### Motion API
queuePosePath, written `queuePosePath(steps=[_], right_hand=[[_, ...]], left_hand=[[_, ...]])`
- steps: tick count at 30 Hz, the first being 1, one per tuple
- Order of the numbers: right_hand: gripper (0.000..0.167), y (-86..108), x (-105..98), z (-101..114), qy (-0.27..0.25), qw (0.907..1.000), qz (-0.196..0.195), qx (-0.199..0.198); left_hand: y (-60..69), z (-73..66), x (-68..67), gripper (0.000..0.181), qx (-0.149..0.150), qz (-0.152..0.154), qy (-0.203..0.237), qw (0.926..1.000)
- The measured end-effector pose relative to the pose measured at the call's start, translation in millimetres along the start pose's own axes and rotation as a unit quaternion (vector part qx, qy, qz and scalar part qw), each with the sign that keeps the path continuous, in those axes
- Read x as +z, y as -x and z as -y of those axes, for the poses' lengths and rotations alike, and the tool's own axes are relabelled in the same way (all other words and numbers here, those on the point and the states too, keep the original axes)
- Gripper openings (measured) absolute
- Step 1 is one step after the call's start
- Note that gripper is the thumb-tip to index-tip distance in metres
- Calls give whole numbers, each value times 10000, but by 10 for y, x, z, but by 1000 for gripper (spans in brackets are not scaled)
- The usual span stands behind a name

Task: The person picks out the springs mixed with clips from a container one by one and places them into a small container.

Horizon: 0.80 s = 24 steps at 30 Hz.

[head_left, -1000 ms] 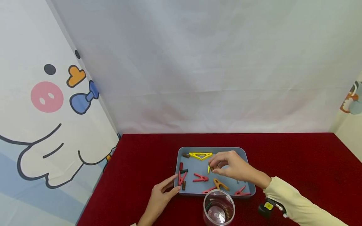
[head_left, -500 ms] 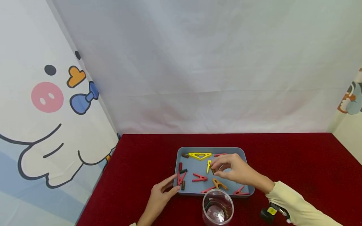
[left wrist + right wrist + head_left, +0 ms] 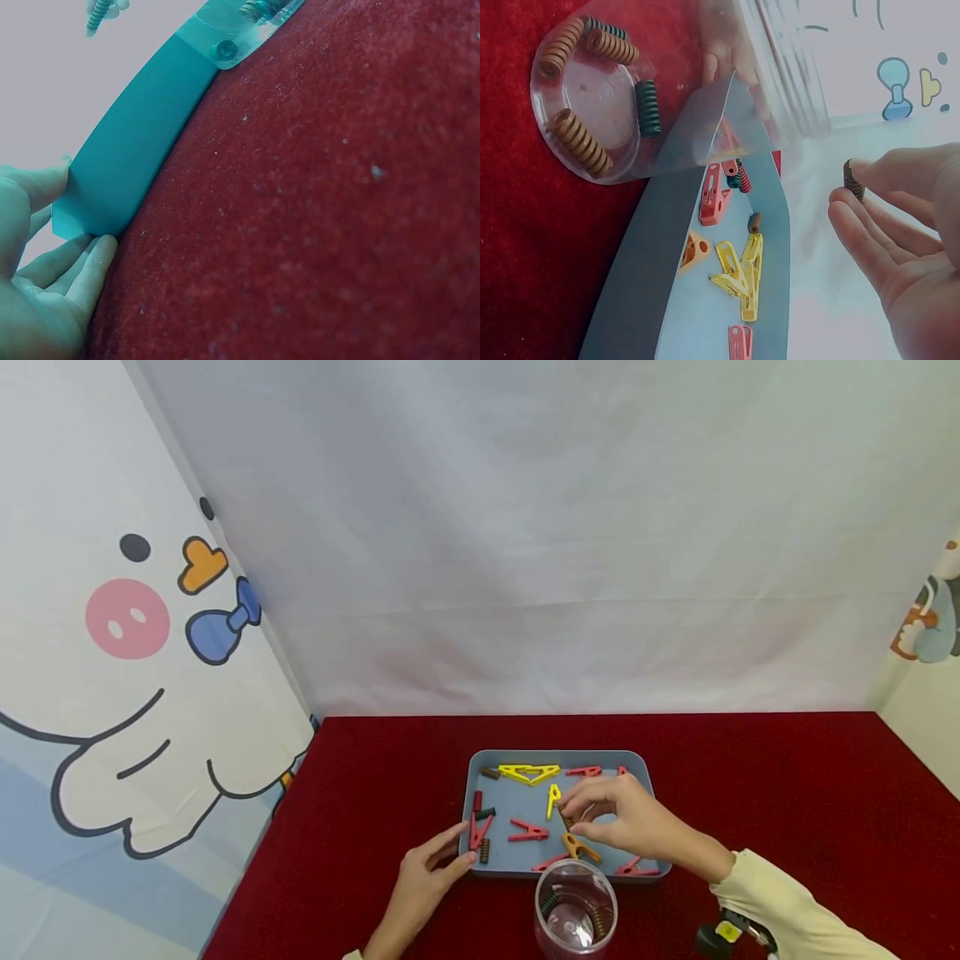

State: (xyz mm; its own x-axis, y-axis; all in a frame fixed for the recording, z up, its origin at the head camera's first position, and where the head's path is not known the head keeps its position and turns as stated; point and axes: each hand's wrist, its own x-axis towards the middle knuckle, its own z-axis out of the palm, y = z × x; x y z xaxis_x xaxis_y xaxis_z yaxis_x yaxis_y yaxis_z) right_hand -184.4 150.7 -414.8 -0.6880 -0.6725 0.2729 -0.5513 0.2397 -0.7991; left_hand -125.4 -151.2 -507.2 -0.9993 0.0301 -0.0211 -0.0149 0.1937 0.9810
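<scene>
In the head view my right hand is over the blue-grey tray, pinching a brown coil spring between thumb and fingertips. The right wrist view shows this spring upright in the pinch. My left hand holds the tray's near left corner; in the left wrist view its thumb is at the upper edge and its fingers at the lower one. In front of the tray stands a clear plastic jar with several brown and dark green springs in it.
The tray contains yellow clips, red clips, an orange clip, and loose springs such as a brown one and a dark green one. Red cloth covers the table. A pale curtain stands behind.
My right hand, with the spring still pinched, has shifted slightly toward me, uncovering red clips at the tray's back and a yellow clip. The left hand stays at the tray corner.
</scene>
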Motion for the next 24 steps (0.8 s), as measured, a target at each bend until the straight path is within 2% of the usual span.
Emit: queuePosePath(steps=[10, 18, 24], right_hand=[[12, 69, 8, 41, -246, 9995, 70, 180], [12, 110, 19, 66, -178, 9996, 28, 203], [13, 140, 34, 92, -132, 9998, -33, 162]], left_hand=[[-3, 9, -2, 50, 17, -18, -94, 10000], [2, 15, -10, 51, -81, -48, -211, 9997], [-4, 11, -2, 50, -15, -52, -153, 9999]])
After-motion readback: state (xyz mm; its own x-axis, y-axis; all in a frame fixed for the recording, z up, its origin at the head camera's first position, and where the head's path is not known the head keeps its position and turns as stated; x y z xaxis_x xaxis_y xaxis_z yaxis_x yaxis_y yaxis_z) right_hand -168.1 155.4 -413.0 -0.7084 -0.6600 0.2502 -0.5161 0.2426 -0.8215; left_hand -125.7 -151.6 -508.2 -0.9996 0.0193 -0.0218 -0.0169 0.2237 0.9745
